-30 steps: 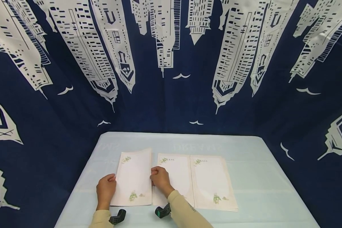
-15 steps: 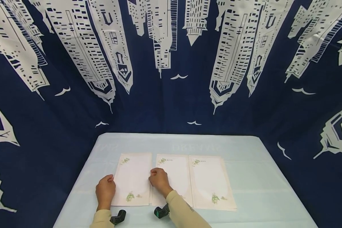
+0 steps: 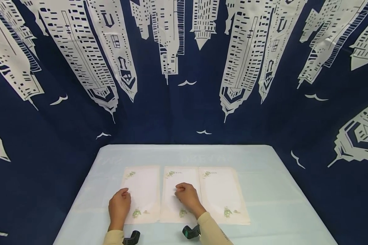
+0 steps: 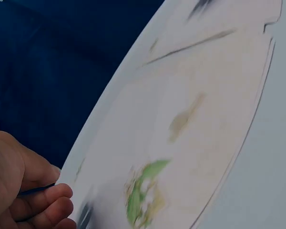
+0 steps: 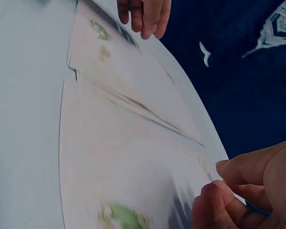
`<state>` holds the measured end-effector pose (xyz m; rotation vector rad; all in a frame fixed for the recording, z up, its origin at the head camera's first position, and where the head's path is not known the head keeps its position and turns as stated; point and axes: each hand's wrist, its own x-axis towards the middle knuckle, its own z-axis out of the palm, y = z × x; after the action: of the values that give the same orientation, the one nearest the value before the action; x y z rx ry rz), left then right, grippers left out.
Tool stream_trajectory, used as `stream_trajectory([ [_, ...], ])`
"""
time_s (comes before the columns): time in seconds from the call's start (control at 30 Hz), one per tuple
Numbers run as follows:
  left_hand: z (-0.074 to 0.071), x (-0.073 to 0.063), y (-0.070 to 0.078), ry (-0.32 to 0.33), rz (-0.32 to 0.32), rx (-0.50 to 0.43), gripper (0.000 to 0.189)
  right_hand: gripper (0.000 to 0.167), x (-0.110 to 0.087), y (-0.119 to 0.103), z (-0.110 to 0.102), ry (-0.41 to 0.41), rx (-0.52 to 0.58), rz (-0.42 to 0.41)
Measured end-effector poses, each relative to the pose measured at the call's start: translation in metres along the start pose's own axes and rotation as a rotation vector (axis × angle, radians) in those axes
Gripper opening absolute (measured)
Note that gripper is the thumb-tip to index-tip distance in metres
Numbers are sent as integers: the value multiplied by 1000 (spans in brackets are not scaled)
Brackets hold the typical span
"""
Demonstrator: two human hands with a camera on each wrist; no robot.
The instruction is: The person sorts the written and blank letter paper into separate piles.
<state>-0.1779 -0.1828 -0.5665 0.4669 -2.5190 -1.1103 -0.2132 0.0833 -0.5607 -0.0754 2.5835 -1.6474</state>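
Three stacks of pale pink paper with green floral corner prints lie side by side: a left stack (image 3: 144, 194), a middle stack (image 3: 171, 197) and a right stack (image 3: 222, 194). My left hand (image 3: 119, 206) hovers at the left stack's left edge, fingers loosely curled and holding nothing. Over the middle stack is my right hand (image 3: 188, 197), its fingers also relaxed and without paper. In the right wrist view, its thumb (image 5: 248, 164) and fingers stand above the paper. The left wrist view shows the left fingers (image 4: 52, 205) beside the sheets, with no paper between them.
The stacks rest on a pale blue table (image 3: 273, 190). A dark blue cloth (image 3: 165, 115) with white building prints hangs behind and beside the table. A black wrist camera (image 3: 191, 232) sits under the right wrist, another black camera (image 3: 132, 238) by the left.
My right hand has left the left stack's right edge and moved right, over the middle stack. The left stack's raised top sheet now lies flat. The left hand has shifted slightly right, over the paper's edge.
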Motion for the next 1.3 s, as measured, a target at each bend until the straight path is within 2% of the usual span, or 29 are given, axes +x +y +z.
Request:
stream_trajectory([
  [0.17,7,-8,11,-88,37,-24,26,24,-6,10,-22,41,-30,11],
  [0.3,16,-15,21,-122,70,-42,25,24,-11,16,-37,91,-74,44],
  [0.5,35,-27,40,-176,84,-91,23,25,-15,27,-55,177,-170,73],
  [0.63,45,-34,52,-225,97,-107,24,27,-20,32,-64,205,-211,90],
  [0.93,58,-38,68,-342,116,-79,31,28,-26,34,-68,195,-249,120],
  [1.3,65,-37,78,-368,69,-79,32,28,-26,33,-63,180,-234,88],
])
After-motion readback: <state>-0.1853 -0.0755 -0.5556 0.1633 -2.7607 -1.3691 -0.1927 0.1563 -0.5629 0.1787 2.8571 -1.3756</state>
